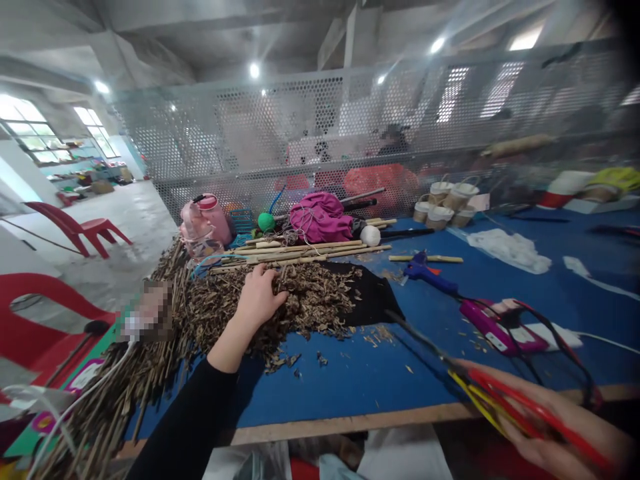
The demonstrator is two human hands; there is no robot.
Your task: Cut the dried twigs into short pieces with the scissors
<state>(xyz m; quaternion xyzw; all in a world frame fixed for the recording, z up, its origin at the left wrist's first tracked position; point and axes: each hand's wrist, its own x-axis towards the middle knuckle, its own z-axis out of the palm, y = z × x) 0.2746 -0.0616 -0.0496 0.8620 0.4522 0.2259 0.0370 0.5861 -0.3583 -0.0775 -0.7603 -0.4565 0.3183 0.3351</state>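
My left hand (pixel 260 297) rests on a pile of dry brown leaf-like pieces (pixel 320 293), thumb apart and fingertips partly sunk in. Part of the pile lies over a black sheet (pixel 375 297) on the blue table. At the lower right my right hand (pixel 555 420), blurred by motion, grips scissors (pixel 480 387) with red and yellow handles. Their long dark blades point left, with the tips by the sheet's right edge. To the pile's left spreads a heap of thin brown stalks (pixel 140 393).
Behind the pile lie pale sticks (pixel 310 252), a purple cloth bundle (pixel 320 219) and a pink bag (pixel 205 223). A blue glue gun (pixel 430 275), a purple box with cables (pixel 500 327) and small cups (pixel 445 203) occupy the right side. Red chairs (pixel 50 320) stand at left.
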